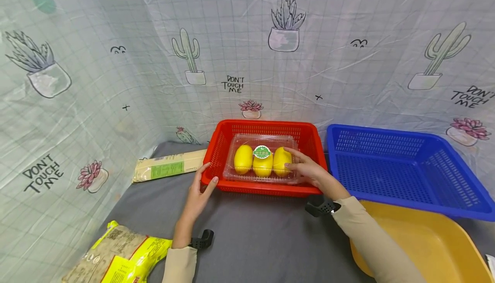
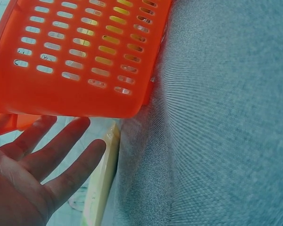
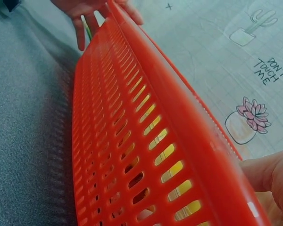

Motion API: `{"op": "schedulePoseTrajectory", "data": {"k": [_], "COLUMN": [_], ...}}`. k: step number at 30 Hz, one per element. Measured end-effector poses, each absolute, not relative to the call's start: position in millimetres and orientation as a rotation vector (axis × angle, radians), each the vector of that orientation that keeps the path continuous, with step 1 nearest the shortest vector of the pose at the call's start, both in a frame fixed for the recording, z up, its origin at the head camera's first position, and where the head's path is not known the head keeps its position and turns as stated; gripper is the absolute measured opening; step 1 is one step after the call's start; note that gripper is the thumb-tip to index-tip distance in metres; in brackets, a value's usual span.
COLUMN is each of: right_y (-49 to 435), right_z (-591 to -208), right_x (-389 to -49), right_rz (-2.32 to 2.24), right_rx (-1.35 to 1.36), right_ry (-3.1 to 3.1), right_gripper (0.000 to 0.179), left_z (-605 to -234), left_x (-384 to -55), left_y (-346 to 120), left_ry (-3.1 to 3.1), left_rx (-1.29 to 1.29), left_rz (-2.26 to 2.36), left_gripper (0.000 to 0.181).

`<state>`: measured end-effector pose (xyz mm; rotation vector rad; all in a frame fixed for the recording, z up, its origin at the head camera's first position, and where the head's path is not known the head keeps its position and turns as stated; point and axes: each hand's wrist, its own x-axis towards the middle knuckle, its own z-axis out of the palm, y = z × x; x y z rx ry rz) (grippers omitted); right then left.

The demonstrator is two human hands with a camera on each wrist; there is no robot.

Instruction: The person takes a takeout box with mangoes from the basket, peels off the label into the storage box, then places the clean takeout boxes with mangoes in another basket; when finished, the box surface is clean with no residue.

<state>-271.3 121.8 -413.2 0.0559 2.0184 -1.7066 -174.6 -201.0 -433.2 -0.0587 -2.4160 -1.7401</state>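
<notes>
A clear plastic box [image 1: 262,180] with a round green-and-white label lies inside the red basket [image 1: 267,188]. Three yellow oval fruits [image 1: 243,159] show through its lid. My right hand [image 1: 311,173] holds the right end of the box, thumb and a fingertip over the lid; its other fingers are partly hidden. In the right wrist view the basket wall [image 3: 108,141] hides most of that hand. At the basket's front left corner is my left hand [image 1: 198,199], touching the rim. The left wrist view shows its fingers [image 2: 73,167] spread and fairly straight beside the corner.
To the left lies a long pale packet [image 1: 170,165] with a green label. A yellow-and-brown bag [image 1: 127,253] sits at the front left. On the right stand a blue basket [image 1: 386,203] and a yellow tub [image 1: 417,240]. A printed curtain [image 1: 239,38] hangs behind.
</notes>
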Motion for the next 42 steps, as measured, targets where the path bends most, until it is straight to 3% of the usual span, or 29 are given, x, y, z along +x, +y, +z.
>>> {"op": "schedulePoseTrajectory", "data": {"k": [42], "right_y": [127.5], "right_z": [-387.5], "right_x": [-254.9], "right_rz": [-1.849], "right_rx": [-0.087], "right_ry": [1.876], "right_gripper": [0.063], "left_z": [-436.4], "left_x": [-174.5], "left_y": [-200.4], "left_ry": [-2.399], "left_rx": [-0.06], "left_rz": [-1.719], "left_gripper": [0.057]}}
